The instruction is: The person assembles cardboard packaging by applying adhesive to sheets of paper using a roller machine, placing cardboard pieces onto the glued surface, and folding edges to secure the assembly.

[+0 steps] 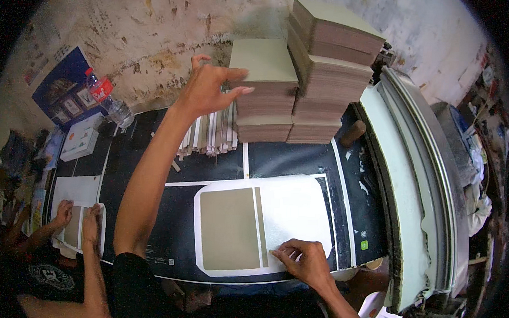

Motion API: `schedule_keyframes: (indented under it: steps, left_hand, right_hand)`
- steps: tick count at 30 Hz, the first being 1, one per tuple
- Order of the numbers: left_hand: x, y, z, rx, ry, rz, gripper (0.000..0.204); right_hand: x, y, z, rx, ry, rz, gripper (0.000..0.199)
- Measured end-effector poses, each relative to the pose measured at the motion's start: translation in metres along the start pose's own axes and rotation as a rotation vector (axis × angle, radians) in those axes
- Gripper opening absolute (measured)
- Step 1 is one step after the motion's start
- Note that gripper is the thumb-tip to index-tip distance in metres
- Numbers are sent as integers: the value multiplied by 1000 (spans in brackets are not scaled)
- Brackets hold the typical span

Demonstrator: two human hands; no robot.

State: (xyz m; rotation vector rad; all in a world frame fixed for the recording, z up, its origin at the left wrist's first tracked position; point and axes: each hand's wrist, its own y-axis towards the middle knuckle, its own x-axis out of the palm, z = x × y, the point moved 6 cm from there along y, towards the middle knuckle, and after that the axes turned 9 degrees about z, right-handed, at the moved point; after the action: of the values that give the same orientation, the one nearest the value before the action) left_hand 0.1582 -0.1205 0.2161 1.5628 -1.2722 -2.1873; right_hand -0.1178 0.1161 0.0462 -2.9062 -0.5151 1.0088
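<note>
My left hand is raised at the near left corner of a shorter stack of grey boards. Its thumb and forefinger are apart, with nothing visible between them. On the dark table lies a white cover sheet with clipped corners. A grey board rests flat on its left half, and a narrow grey strip runs alongside, separated by a thin white gap. My right hand is low over the sheet, just right of the strip's near end. Its fingers are bent and pinched together; whatever they hold is hidden.
A taller board stack stands behind right. Many thin strips lie beside the shorter stack. A roller machine borders the table's right. Further left are a plastic bottle, a white box and another person's hands on a similar sheet.
</note>
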Motion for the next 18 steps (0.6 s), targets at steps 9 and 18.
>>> schedule_keyframes:
  steps: [9, 18]
  left_hand:
    - [20, 27, 2, -23, 85, -150, 65]
    - [8, 10, 20, 124, 108, -144, 54]
  right_hand:
    - [-13, 10, -42, -74, 6, 13, 16]
    - [-11, 0, -18, -33, -7, 33, 18]
